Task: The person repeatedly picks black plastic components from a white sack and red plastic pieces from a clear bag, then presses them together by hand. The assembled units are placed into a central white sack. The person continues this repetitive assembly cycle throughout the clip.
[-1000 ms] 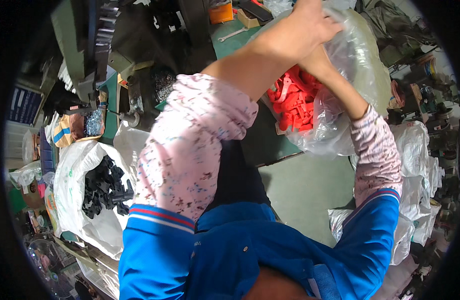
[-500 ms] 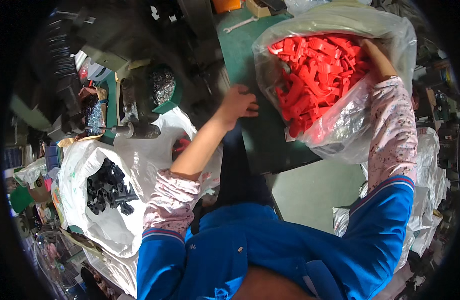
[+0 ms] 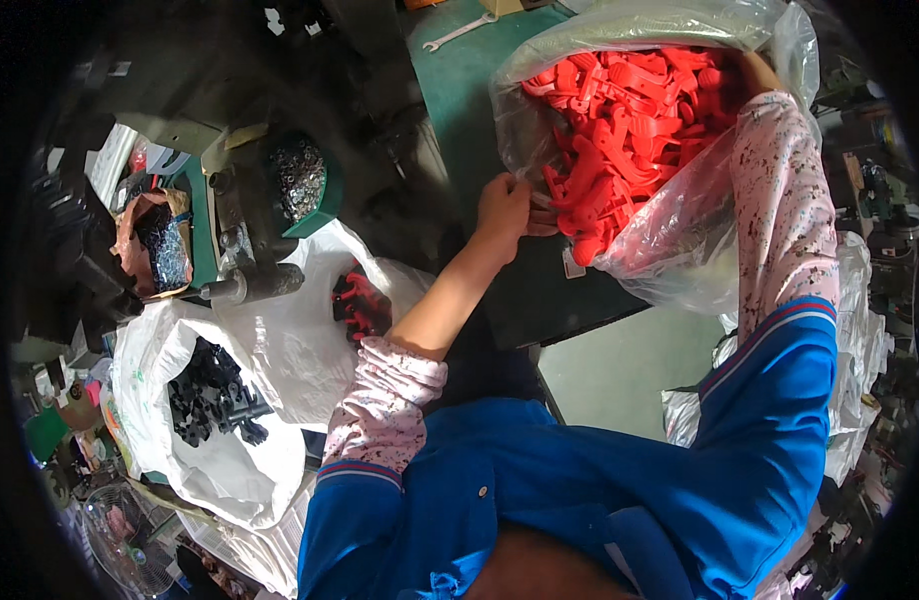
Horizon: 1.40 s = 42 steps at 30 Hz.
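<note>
A large clear plastic bag (image 3: 680,240) stands on the green bench, filled with red plastic clips or handles (image 3: 630,140). At the bag's left side, my left hand (image 3: 510,212) has its fingers curled onto the plastic edge. My right hand (image 3: 760,72) reaches into the far right of the bag, against the inside wall. Its fingers are hidden behind the red parts and plastic, so what they hold does not show.
A wrench (image 3: 460,32) lies on the bench's (image 3: 455,95) far end. To the left are a white sack (image 3: 245,465) of black parts, another white bag (image 3: 300,360) with red parts, a green bin (image 3: 325,200) of small metal pieces, and a dark machine. A fan (image 3: 125,540) stands lower left.
My left hand has moved right from beside the bag onto its edge, fingers closing. My right hand has gone slightly farther along the bag's far side. The whole view has shifted a little.
</note>
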{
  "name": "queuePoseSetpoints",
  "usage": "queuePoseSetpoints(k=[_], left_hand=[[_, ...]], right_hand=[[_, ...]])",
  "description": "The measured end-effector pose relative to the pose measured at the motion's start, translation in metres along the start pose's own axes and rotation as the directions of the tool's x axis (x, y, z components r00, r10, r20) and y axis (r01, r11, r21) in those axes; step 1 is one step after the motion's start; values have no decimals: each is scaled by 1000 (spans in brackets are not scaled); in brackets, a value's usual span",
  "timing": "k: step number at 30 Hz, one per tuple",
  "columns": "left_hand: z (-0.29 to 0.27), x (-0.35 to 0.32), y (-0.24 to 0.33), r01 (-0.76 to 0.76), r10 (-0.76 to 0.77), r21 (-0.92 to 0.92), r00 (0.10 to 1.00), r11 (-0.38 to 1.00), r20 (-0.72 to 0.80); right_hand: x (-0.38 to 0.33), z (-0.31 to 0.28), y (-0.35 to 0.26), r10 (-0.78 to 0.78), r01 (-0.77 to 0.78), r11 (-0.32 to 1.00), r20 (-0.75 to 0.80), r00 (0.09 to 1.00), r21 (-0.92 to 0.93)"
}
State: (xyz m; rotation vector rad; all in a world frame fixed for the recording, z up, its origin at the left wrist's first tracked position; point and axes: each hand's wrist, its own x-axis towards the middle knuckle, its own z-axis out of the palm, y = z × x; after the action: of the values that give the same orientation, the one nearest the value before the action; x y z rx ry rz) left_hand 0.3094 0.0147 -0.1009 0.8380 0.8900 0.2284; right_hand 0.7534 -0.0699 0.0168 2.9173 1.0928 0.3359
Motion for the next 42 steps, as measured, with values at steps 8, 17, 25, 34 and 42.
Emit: queuePoseSetpoints(k=[8,17,25,34,42], left_hand=[[-10,-6,-8,-127,117,-138,990,982,-82],[8,-52,-52,-635,605,232,773,737,194],[4,-75,-54,-649,667,667,683,366,299],[-18,-65,-47,-602,631,705,723,374,282],[-32,-73,-53,-627,625,685,714,371,316]], right_hand=[[-79,-50,-23,-170,170,985,8,985,18],[-151,-86,-149,-510,556,830,349,786,-39],[-143,-48,-149,-671,779,575,400,624,-251],[-203,-97,-174,-321,399,893,326,889,-208],[-221,-94,-171,-395,396,918,-36,918,9]])
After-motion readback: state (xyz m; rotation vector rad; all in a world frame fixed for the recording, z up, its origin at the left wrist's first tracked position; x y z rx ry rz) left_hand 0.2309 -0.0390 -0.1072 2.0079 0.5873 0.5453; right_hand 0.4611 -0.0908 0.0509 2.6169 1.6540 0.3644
